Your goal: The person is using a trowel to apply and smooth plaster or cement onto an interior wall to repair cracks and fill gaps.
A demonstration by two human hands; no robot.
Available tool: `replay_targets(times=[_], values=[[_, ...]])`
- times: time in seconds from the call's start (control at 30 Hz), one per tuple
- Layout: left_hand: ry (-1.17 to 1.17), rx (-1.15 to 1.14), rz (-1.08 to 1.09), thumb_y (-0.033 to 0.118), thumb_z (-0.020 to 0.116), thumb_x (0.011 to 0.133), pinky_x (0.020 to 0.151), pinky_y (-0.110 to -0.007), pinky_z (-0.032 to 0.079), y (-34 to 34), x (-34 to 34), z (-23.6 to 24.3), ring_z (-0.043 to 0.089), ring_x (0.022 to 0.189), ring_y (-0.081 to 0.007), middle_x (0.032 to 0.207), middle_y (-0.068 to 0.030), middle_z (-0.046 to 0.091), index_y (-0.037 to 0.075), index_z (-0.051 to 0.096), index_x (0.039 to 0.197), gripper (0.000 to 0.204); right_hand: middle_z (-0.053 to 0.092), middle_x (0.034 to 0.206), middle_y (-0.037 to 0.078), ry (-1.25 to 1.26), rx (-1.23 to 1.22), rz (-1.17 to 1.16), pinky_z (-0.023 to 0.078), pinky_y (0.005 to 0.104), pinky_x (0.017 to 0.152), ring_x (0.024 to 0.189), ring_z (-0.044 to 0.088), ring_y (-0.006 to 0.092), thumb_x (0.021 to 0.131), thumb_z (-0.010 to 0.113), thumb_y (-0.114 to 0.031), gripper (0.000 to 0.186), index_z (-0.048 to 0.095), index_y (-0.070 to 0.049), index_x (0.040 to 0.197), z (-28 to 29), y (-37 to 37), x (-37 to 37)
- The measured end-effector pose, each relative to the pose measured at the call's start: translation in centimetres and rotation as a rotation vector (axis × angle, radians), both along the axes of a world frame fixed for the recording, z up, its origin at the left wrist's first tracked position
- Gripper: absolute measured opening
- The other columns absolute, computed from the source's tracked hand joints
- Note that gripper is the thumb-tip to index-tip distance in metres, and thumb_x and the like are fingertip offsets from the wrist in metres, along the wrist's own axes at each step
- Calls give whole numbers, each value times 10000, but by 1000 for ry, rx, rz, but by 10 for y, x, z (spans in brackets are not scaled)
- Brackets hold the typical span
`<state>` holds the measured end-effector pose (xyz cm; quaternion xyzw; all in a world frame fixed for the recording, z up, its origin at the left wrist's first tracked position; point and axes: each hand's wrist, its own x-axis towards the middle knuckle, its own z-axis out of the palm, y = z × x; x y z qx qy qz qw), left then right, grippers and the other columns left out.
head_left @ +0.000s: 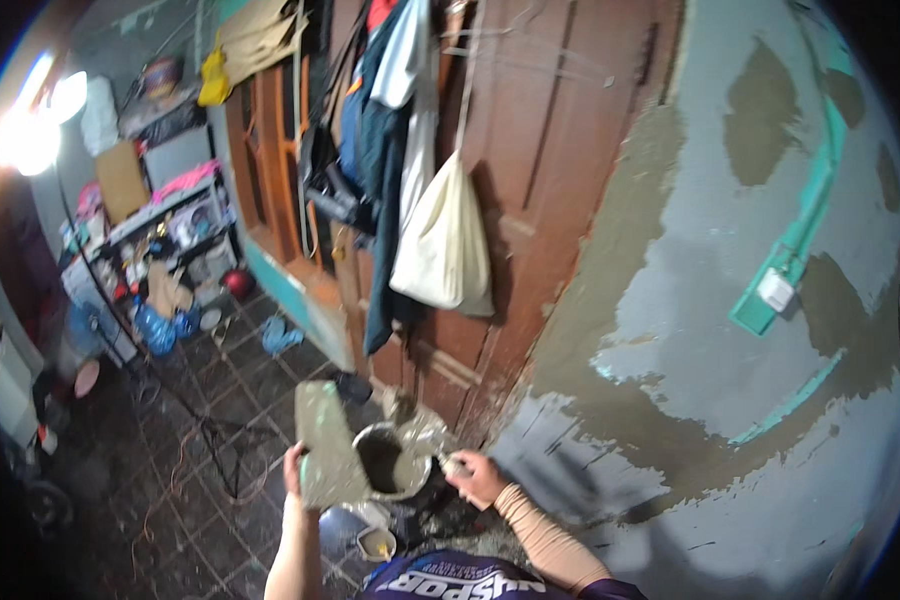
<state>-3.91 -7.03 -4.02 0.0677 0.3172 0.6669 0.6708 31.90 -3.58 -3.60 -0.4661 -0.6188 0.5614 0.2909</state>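
Note:
My left hand (pixel 294 470) is closed at the left edge of a long rectangular plastering float (pixel 328 450), smeared with grey mortar and showing green patches. Its handle is hidden from me. My right hand (pixel 480 480) grips the handle of a trowel (pixel 426 434), whose wet, mortar-coated blade is above the right rim of a bucket (pixel 398 493). Dark hollow space and grey mortar show inside the bucket, just right of the float. Below it stands a small container (pixel 377 544) with something yellow in it.
On my right rises a blue-grey wall (pixel 660 350) with patches of fresh mortar and a white switch box (pixel 776 290). Clothes (pixel 385 180) and a cream bag (pixel 448 240) hang on the brown door (pixel 530 180). Left are a tripod (pixel 210 430), a bright lamp (pixel 35 135) and cluttered shelves (pixel 160 215).

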Motion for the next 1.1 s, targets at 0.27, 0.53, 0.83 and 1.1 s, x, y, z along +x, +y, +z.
replay_targets(times=[0.27, 0.53, 0.83, 1.1], values=[[-223, -33, -235, 381, 572, 856, 788, -394, 542, 43, 45, 5, 670, 832, -277, 972, -129, 692, 35, 628, 1089, 421, 696, 950, 166, -227, 448, -174, 537, 354, 748, 867, 689, 277, 788, 700, -199, 396, 608, -13, 1125, 54, 7, -21], [-316, 91, -311, 372, 535, 866, 813, -425, 542, 58, 70, 53, 674, 858, -304, 988, -156, 687, 17, 608, 1139, 454, 678, 967, 214, -382, 668, -320, 546, 396, 760, 890, 671, 359, 756, 693, -134, 395, 615, -25, 1128, 60, 13, -29], [-325, 192, -257, 367, 530, 865, 790, -415, 555, 72, 89, 91, 678, 844, -313, 993, -162, 686, 16, 596, 1164, 466, 612, 1100, 239, -460, 872, -246, 515, 427, 836, 998, 601, 407, 767, 697, -116, 505, 559, 14, 1235, 49, 9, -40], [-319, 177, -212, 372, 536, 860, 802, -410, 561, 75, 98, 106, 683, 863, -307, 1016, -162, 689, 6, 592, 1168, 481, 574, 1025, 232, -440, 951, -247, 501, 439, 804, 941, 578, 406, 755, 719, -114, 570, 531, 14, 1278, 50, 6, -39]])
